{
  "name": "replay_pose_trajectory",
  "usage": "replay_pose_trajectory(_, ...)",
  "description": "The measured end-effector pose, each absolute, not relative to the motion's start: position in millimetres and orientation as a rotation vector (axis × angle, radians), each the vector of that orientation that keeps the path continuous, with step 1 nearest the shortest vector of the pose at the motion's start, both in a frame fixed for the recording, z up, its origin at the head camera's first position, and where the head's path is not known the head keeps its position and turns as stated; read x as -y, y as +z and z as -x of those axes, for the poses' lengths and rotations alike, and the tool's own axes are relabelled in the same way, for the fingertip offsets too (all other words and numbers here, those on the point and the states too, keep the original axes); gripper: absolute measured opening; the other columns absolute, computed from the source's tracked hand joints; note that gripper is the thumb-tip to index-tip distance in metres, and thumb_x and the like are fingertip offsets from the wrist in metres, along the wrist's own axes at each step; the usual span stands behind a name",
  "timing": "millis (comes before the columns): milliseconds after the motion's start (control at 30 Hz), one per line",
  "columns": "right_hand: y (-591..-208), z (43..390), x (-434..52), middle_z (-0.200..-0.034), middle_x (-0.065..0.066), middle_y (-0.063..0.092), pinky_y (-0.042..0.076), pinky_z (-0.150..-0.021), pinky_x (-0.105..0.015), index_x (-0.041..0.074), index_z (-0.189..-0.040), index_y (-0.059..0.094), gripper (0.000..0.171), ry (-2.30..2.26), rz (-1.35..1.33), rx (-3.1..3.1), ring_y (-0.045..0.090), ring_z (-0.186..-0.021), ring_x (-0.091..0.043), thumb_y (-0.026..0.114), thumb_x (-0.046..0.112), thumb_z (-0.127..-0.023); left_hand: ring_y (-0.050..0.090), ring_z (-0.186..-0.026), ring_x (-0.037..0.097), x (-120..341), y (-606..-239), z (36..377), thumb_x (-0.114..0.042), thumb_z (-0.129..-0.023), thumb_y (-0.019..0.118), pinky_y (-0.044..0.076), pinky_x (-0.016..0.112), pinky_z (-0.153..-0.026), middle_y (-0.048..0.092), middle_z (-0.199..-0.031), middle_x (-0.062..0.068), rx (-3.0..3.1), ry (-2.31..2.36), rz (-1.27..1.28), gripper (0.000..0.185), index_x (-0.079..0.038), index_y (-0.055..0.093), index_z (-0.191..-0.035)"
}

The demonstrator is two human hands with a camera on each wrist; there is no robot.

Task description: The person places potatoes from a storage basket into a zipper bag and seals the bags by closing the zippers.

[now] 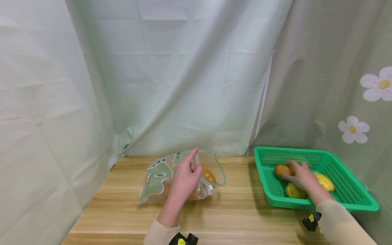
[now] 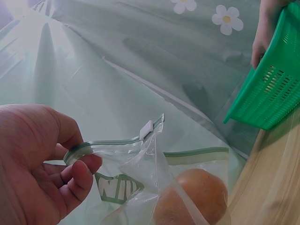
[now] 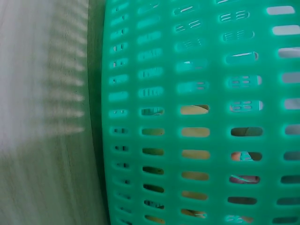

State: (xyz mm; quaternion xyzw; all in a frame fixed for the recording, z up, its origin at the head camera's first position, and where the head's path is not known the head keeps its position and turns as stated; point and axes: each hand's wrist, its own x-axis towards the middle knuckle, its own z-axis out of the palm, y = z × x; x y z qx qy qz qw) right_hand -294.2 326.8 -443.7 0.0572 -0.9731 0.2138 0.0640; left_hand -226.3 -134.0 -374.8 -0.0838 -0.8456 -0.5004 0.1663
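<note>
A clear zip bag [image 1: 159, 180] with green cartoon prints lies on the table, its mouth facing right. My left hand [image 1: 185, 177] pinches the bag's green zip edge [image 2: 110, 141] between thumb and fingers, near the white slider [image 2: 146, 130]. Inside the bag sits a round orange fruit [image 2: 201, 194]. Over at the right, my right hand [image 1: 301, 177] reaches into a green basket [image 1: 352, 204] and grips a brownish-orange round fruit [image 1: 281, 170]. Yellow fruit [image 1: 325, 182] and a yellow-green fruit [image 1: 294, 191] lie under and beside that hand. In the right wrist view the basket wall [image 3: 215, 122] hides the hand.
The wooden table [image 1: 232, 217] runs between bag and basket. Pale curtains [image 1: 190, 85] hang close behind and on both sides, with white flowers [image 1: 353, 129] printed at the right. The basket's raised rim surrounds the fruit.
</note>
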Motion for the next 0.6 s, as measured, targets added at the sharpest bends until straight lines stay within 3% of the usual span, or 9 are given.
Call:
replay_pose_trajectory(300,-443,294,-325,-0.139,-0.044,0.054,0.049,-0.091,-0.076,-0.007,-0.151,0.055,0.067,0.631,-0.221,2.868,0.056,-0.121,-0.063,0.080,0.032,-0.102,0.050,-0.063,0.013,134,-374,226,-0.004,-0.099,0.065,0.042,0.024,-0.050,0.056,-0.085,0.002,2.412,-1.430,0.246,0.067,-0.013,0.054,-0.164)
replay_pose_trajectory(600,-434,292,-320,-0.144,-0.041,0.057,0.049,-0.092,-0.076,-0.006,-0.152,0.056,0.069,0.653,-0.236,2.790,0.056,-0.125,-0.063,0.079,0.037,-0.104,0.049,-0.064,0.013,134,-374,226,-0.004,-0.098,0.065,0.041,0.024,-0.050,0.056,-0.088,0.003,2.412,-1.419,0.246,0.067,-0.012,0.054,-0.164)
